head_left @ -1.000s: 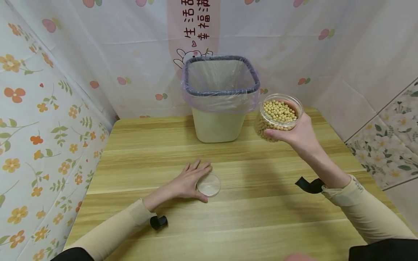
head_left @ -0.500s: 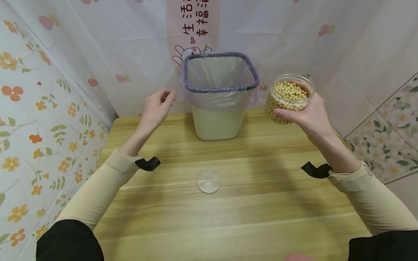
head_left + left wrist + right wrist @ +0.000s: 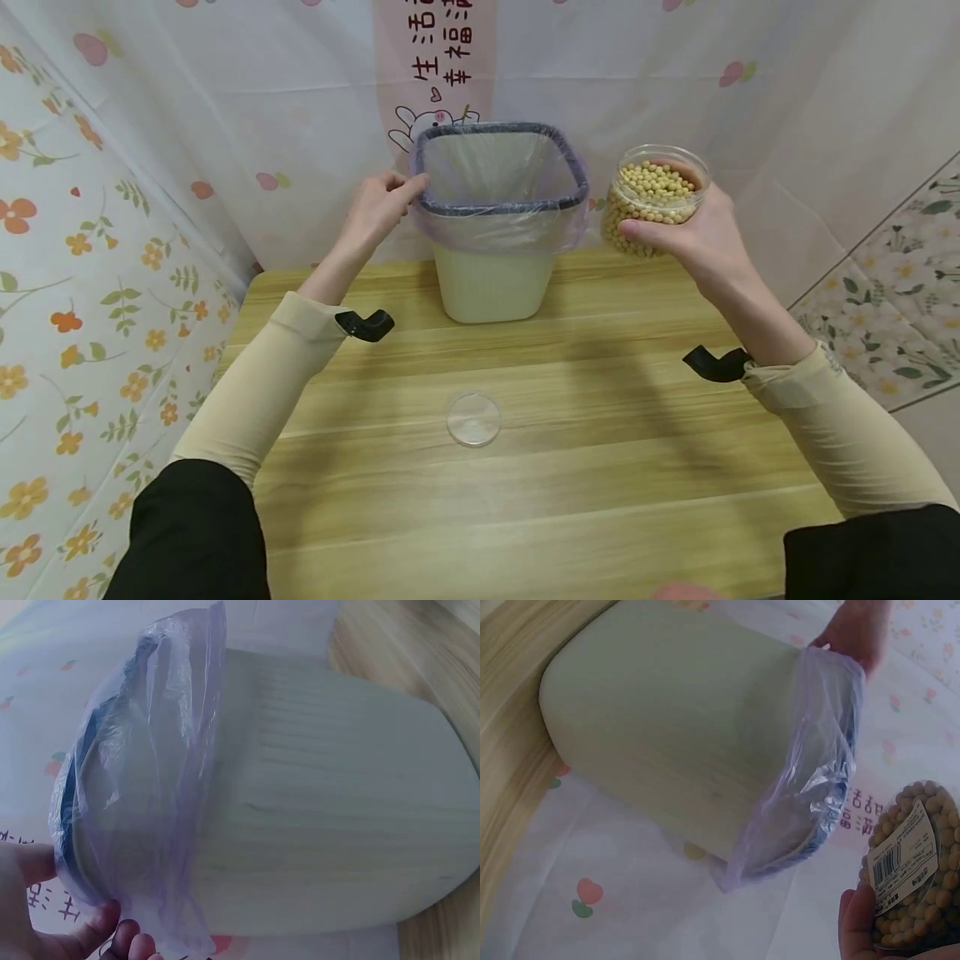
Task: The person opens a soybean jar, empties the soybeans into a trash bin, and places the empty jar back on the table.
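Note:
A cream trash can (image 3: 495, 287) with a dark blue rim stands at the back of the table. A clear purplish bag (image 3: 498, 232) lines it and folds over the outside. At the rim's left side, my left hand (image 3: 379, 208) pinches the rim and bag, thumb (image 3: 97, 926) near the edge. My right hand (image 3: 708, 242) grips a clear plastic jar (image 3: 622, 233), raised to the right of the can and slightly tilted. The lidless jar is filled with soybeans (image 3: 652, 182). A barcode label (image 3: 906, 859) shows on its base in the right wrist view.
A clear round lid (image 3: 474, 419) lies flat on the wooden table (image 3: 570, 492), in front of the can. Behind the can hangs a printed white curtain (image 3: 300, 108). A flowered cloth (image 3: 112, 333) stands along the left side.
My left hand has left the lid on the table, risen, and come to the can's left rim. The jar in my right hand has moved up and back.

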`<state>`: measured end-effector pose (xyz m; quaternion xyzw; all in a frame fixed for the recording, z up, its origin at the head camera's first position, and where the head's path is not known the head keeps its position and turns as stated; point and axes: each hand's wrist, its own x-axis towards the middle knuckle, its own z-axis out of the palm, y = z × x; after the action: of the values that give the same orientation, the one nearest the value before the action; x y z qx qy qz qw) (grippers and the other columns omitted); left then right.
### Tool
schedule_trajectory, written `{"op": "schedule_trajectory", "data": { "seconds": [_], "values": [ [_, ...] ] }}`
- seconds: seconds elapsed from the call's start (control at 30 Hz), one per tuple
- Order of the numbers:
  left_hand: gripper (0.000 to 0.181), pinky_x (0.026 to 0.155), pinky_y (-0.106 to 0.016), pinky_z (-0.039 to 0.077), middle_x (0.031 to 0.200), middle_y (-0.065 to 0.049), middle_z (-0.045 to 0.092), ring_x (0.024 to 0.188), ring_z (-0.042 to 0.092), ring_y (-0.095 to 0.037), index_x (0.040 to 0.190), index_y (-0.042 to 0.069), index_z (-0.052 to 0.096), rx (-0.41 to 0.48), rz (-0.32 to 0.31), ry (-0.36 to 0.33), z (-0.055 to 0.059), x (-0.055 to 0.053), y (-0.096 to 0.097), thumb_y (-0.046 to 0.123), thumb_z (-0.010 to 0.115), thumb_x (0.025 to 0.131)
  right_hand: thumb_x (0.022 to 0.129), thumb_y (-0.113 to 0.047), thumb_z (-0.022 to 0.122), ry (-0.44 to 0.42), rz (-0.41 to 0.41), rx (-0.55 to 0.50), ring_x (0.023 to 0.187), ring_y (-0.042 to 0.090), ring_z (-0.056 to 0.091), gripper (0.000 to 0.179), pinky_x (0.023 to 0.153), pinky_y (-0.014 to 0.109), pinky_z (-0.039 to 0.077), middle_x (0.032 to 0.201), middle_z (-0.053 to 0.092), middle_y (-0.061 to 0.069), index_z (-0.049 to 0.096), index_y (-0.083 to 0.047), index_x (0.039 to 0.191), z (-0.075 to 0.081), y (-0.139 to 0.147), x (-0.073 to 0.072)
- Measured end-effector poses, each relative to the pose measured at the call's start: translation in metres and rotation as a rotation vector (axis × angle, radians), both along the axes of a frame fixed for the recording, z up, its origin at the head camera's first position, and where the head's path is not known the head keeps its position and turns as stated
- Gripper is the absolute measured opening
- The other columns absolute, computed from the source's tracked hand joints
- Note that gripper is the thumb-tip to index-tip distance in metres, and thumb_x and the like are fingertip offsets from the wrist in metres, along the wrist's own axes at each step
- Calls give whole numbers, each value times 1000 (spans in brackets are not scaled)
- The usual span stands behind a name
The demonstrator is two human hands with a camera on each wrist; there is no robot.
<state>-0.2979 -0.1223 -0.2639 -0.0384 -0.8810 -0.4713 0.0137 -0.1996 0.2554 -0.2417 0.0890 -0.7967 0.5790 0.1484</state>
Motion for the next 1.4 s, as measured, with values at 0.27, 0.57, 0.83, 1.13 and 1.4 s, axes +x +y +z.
{"op": "schedule_trajectory", "data": {
  "seconds": [0.27, 0.57, 0.83, 1.13, 1.4],
  "values": [
    [32, 78, -27, 39, 95, 7, 56, 89, 51, -11, 103, 16, 63, 64, -13, -26, -4, -5, 5, 47, 55, 100, 77, -14, 89, -24, -12, 97, 118, 10, 57, 75, 92, 14, 50, 131, 59, -7, 55, -22, 143, 14, -8, -19],
    [25, 76, -26, 39, 85, 5, 53, 84, 49, -12, 83, 16, 53, 205, -37, -12, -18, -9, 7, 35, 54, 99, 77, -19, 89, -50, 3, 150, 118, 11, 51, 83, 94, 22, 50, 133, 48, -6, 43, -17, 146, 39, -23, -53],
    [22, 78, -27, 38, 87, 3, 51, 85, 47, -14, 84, 15, 52, 245, -47, -5, -21, -11, 9, 31, 51, 99, 80, -28, 87, -92, 36, 232, 116, 12, 53, 80, 89, 25, 50, 133, 52, -4, 46, -21, 149, 51, -35, -80],
    [23, 77, -26, 39, 88, 2, 51, 85, 48, -14, 85, 14, 53, 284, -55, 9, -22, -13, 12, 31, 52, 100, 80, -39, 87, -128, 31, 358, 118, 14, 54, 82, 94, 29, 50, 133, 53, -4, 45, -20, 148, 55, -50, -108],
    [23, 75, -25, 39, 88, 2, 52, 84, 48, -13, 85, 14, 52, 273, -46, 17, -23, -12, 11, 31, 52, 100, 76, -47, 89, -124, 23, 542, 127, 21, 54, 94, 112, 41, 48, 144, 55, 7, 43, -15, 151, 52, -60, -125]
  ]
}}
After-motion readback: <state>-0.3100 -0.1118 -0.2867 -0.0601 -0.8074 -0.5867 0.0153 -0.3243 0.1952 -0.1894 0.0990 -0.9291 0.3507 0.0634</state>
